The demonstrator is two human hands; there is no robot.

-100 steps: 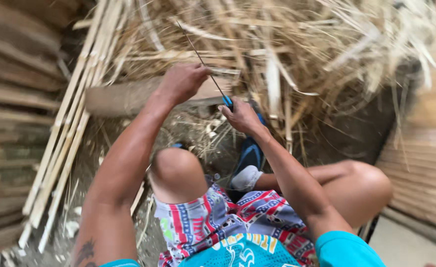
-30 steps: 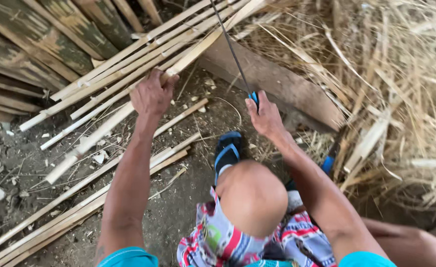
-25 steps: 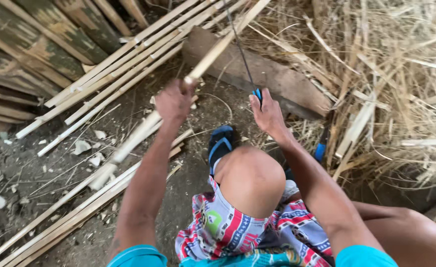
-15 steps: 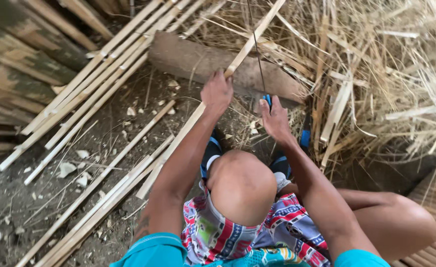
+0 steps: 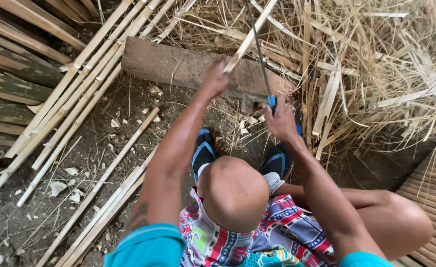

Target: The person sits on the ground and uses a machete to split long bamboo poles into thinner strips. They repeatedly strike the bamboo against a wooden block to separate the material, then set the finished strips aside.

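Note:
My left hand (image 5: 214,79) grips a pale bamboo strip (image 5: 251,34) that rises up and to the right over a brown wooden block (image 5: 178,64). My right hand (image 5: 279,121) holds the blue handle of a long thin blade (image 5: 258,47), which stands upright right beside the strip. Both hands are above the block's right end. My bent knee and blue sandals (image 5: 204,151) sit below them.
A bundle of long bamboo slats (image 5: 79,89) lies diagonally on the dirt at left, more slats (image 5: 99,198) near my left arm. A heap of dry shavings (image 5: 366,64) fills the upper right. Dark split bamboo (image 5: 10,84) at far left, a slatted floor (image 5: 430,198) at right.
My left hand picked a strip from the pile at left and swung it right, onto the block beside the blade. The view shifted right with it; my right hand kept the blade.

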